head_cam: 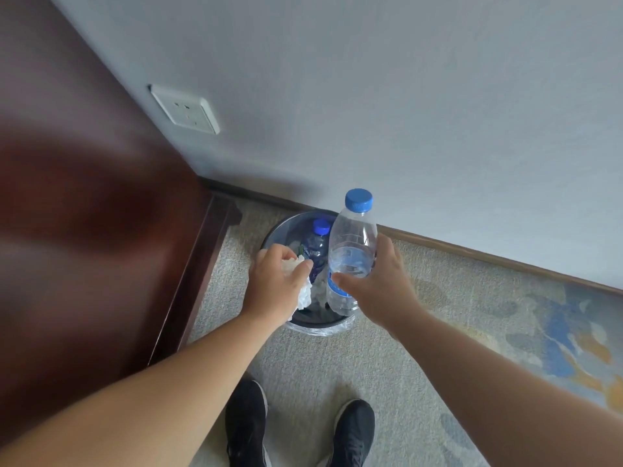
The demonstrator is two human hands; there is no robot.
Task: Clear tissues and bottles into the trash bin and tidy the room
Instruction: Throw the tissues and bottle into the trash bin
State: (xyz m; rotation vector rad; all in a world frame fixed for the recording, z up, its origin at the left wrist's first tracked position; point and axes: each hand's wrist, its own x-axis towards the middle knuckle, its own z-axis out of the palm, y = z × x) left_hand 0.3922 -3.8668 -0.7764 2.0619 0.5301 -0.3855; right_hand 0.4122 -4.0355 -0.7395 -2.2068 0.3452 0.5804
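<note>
The bin is sitting on the carpet by the wall, a binned bottle inside. The right hand is gripping a bottle upright over the rim. The left hand is clutching a tissue above it. This looks like the drop-in step; next, both hands probably need opening.

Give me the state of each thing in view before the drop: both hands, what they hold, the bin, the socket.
trash bin: lined, open, holds waste
dark bottle: capped, inside the trash bin
left hand: grips crumpled tissue over the trash bin
crumpled tissue: not yet dropped
right hand: grips clear bottle
clear bottle: capped, some water inside, held over the trash bin
wall socket: nothing plugged in
</note>
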